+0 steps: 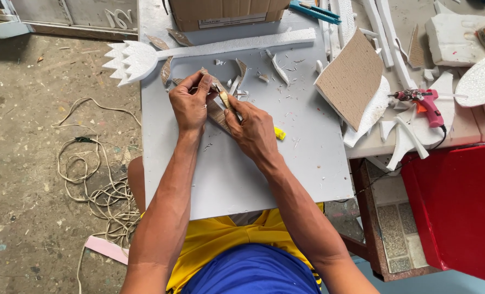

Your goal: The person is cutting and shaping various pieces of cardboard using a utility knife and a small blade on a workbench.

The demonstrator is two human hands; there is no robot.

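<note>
Person seen from above, two bare forearms, no sleeves reaching the arms, no gloves, no watch or rings visible. Left hand at 11 o'clock of centre, right hand near centre. Yellow shirt and blue shorts at 6 o'clock.

soft, even daylight is filling the scene. only faint shadows are lying just under the fingers on the grey board. white foam far right of the fingers is glaring slightly; edges are bending a little.
</note>
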